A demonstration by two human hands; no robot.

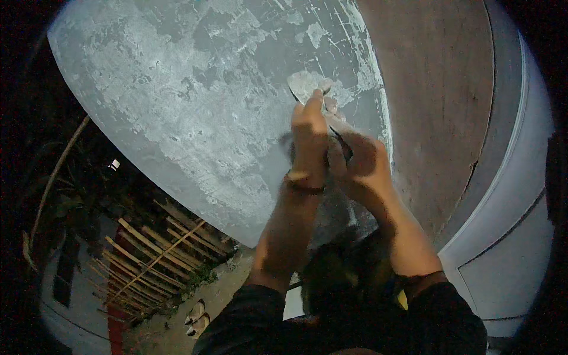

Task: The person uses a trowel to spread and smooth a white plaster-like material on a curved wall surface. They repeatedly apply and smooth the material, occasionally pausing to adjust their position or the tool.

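Note:
A fan-shaped putty knife (306, 84), its blade coated with pale putty, is at the grey, patchily coated wall (195, 112). My left hand (309, 139) is closed on it, fingers pointing up and fingertips against the blade. Close beside it on the right, my right hand (364, 157) is curled, its putty-smeared fingertips near the blade's lower right. Shadow and the hand itself hide what the right hand holds. White streaks and thin patches cover the wall around the blade.
A brown panel (438, 89) adjoins the wall's right edge, with a pale frame (509, 148) beyond. At lower left are a bamboo fence (157, 260) and a pair of sandals (198, 319) on the ground. Dark plants (71, 201) stand at far left.

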